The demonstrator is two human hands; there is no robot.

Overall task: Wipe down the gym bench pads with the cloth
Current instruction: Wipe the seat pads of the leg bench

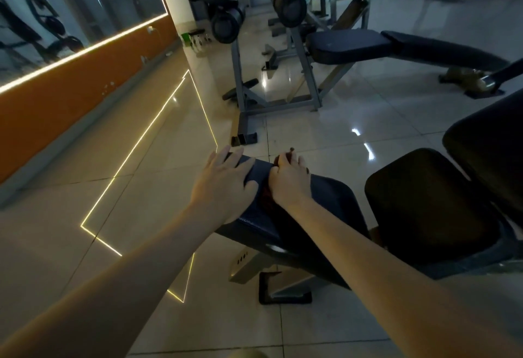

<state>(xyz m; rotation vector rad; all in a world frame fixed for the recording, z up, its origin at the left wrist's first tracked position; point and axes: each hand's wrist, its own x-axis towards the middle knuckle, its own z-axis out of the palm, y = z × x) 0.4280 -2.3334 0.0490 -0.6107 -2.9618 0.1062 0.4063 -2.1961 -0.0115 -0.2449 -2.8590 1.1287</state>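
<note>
A dark padded gym bench pad (328, 196) lies in front of me, its narrow end pointing away. My left hand (223, 182) rests flat on the pad's left side, fingers spread and straight. My right hand (288, 176) lies on top of a dark red cloth (267, 200), fingers curled round it; only a little of the cloth shows under the palm and at the fingertips. A second, wider black pad (424, 207) of the same bench sits to the right.
Another bench (368, 46) with a grey steel frame (268, 94) stands beyond on the glossy tiled floor. Weight machines fill the back. An orange wall with a lit mirror (70, 18) runs along the left. The bench's metal foot (283, 292) is below my arms.
</note>
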